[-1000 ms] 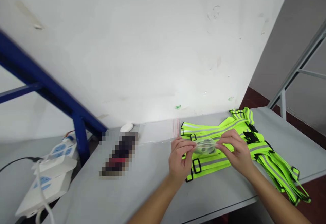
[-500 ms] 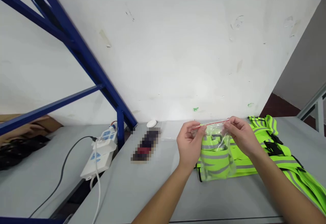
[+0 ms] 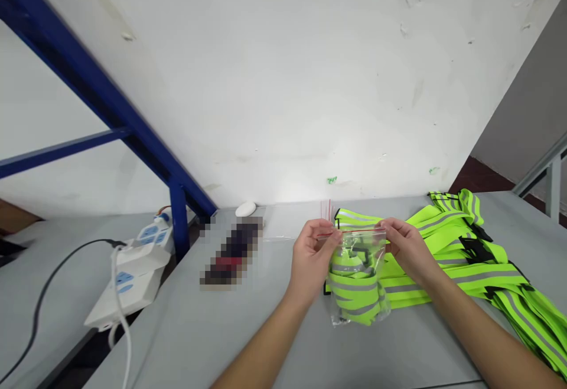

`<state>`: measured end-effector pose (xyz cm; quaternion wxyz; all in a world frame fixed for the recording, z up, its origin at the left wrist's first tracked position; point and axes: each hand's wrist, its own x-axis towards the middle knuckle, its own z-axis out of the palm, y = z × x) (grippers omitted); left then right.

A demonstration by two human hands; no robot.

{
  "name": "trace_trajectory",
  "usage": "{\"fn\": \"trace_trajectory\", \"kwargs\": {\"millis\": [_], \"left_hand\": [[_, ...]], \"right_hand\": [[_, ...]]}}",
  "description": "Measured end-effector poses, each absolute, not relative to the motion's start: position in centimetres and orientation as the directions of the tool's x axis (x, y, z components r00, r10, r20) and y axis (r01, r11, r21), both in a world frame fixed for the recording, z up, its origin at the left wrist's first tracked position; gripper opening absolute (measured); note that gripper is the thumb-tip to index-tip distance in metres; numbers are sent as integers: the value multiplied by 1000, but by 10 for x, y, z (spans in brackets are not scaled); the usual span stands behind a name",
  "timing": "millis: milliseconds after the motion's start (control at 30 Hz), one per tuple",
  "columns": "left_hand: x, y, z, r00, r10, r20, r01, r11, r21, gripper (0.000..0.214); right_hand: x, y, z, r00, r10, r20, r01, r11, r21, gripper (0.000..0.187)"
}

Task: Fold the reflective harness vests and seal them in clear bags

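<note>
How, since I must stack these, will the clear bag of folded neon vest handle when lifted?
Probably floppy: the clear red-zip plastic bag sags below the left hand and right hand pinching its top. Likely light: fingertips carry it. Glossy film may slip.

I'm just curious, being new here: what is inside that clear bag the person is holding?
A folded neon-yellow vest with grey reflective stripes fills the clear bag. The left hand and right hand pinch its red-lined top; the folds hide the vest's inner layers.

Glossy clear plastic bag, neon cloth vests with grey bands, matt grey table
</note>
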<state>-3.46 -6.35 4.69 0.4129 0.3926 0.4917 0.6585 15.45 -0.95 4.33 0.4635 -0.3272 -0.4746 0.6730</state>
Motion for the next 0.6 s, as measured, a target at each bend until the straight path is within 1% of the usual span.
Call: {"fn": "trace_trajectory", "kwargs": {"millis": [100,167,300,400,500,600], "left_hand": [[-29,-70,43,-475,861,184,-16,-218,976,25],[-26,-73,39,-525,820,228,38,-244,969,23],[-20,-75,33,-501,798,334,73,-345,936,17],[-17,-75,31,-490,765,417,96,-428,899,11],[-14,-78,31,-472,725,502,116,-513,851,9],[-13,-81,33,-462,722,516,110,-530,841,10]], "right_hand": [[157,-14,48,-322,936,141,-255,58,-965,29],[159,-16,50,-313,929,196,-200,137,-970,30],[160,-18,50,-286,940,184,-148,147,-978,20],[161,-19,49,-293,938,183,-120,154,-981,19],[162,-21,48,-315,927,205,-69,193,-979,18],[161,-23,47,-327,915,236,-42,235,-971,15]]}}
